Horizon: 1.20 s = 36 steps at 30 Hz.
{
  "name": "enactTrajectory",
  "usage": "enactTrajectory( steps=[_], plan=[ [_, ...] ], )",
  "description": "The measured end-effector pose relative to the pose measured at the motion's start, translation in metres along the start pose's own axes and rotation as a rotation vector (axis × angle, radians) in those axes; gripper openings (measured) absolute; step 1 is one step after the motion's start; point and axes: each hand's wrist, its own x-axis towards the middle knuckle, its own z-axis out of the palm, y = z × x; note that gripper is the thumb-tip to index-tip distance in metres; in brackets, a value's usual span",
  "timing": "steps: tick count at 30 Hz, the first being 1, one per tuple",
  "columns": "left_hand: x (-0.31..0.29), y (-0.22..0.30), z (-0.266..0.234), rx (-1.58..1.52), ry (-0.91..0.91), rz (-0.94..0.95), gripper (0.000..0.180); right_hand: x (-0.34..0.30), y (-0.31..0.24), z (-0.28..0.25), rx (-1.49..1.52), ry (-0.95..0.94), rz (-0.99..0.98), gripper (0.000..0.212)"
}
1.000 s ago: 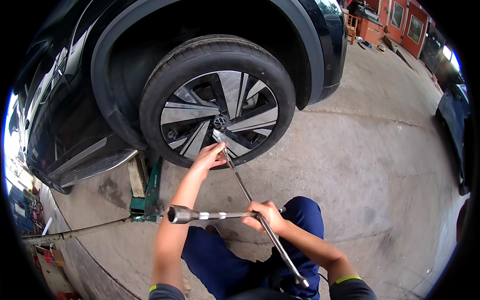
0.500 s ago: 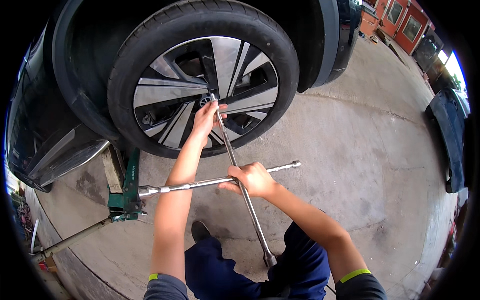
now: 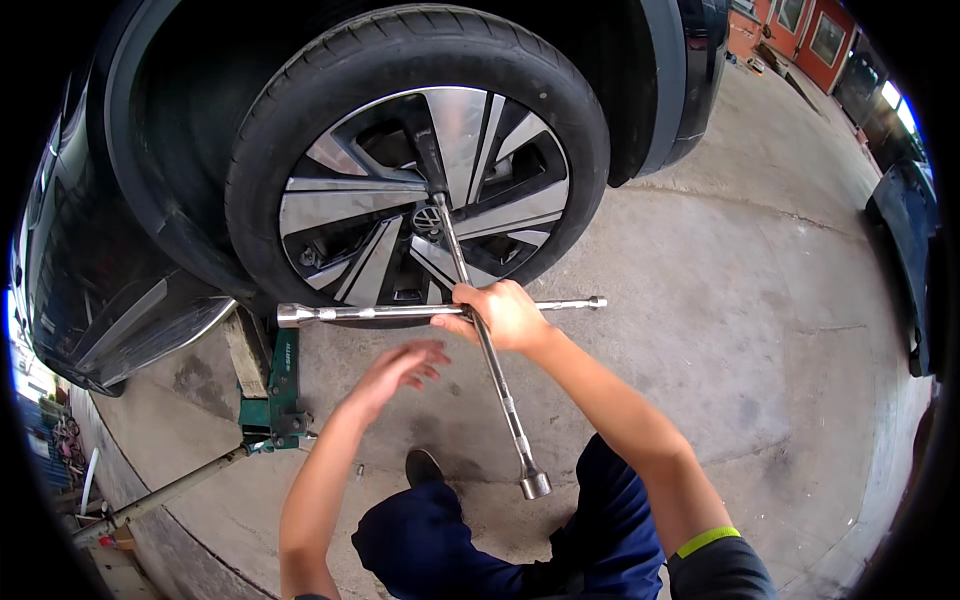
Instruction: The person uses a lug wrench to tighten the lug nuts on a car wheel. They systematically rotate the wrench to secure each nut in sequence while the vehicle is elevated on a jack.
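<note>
The right hand (image 3: pixel 505 317) clasps the wrench (image 3: pixel 488 350) mid-cross, seemingly steadying it at the wheel (image 3: pixel 427 223); the left hand (image 3: pixel 389 373) is half-open, empty.

Soft light brightens the concrete floor (image 3: pixel 700 330); the wheel well (image 3: pixel 190 130) is nearly black. My left grip (image 3: pixel 398 376) blurs slightly; outer edges bow.

My single view comes from the left of two fisheye cameras on the person's head, and I look forward and steeply down over the knees (image 3: pixel 400 530). The right hand (image 3: pixel 500 315) and left hand (image 3: pixel 400 375) sit near the middle, with the wheel (image 3: pixel 427 221) close beyond, its top almost at my upper border. The lens takes in floor (image 3: pixel 700 330) to its far right corner by the red wall (image 3: pixel 804 52), bending straight edges toward the rim.
</note>
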Motion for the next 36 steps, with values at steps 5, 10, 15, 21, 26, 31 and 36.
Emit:
enactTrajectory(
  steps=[5, 10, 15, 21, 26, 31, 36],
  plan=[
    [-0.042, 0.035, 0.071, -0.165, -0.168, -0.093, 0.058, -0.001, -0.007, 0.016, 0.047, 0.055, 0.011, 0.049],
    [-0.038, 0.053, 0.109, -0.170, -0.014, -0.121, 0.046, -0.019, -0.018, 0.034, 0.419, 0.162, 0.386, 0.045],
    [-0.020, 0.035, 0.126, -0.174, 0.124, -0.043, 0.030, -0.064, 0.000, 0.046, 0.417, 0.313, 0.602, 0.065],
    [-0.021, 0.033, 0.129, -0.089, 0.256, -0.028, 0.029, -0.172, -0.140, -0.044, 1.579, -0.073, 1.332, 0.053],
    [-0.003, 0.014, 0.135, 0.260, 0.449, 0.042, 0.051, -0.171, -0.171, -0.042, 1.136, 0.142, 1.098, 0.042],
    [-0.002, 0.009, 0.126, 0.076, 0.388, 0.000, 0.047, -0.155, -0.153, -0.035, 1.739, 0.058, 1.336, 0.040],
    [0.006, 0.012, 0.118, -0.346, 0.168, 0.090, 0.044, -0.176, -0.133, -0.006, 2.455, -0.096, 0.967, 0.046]
  ],
)
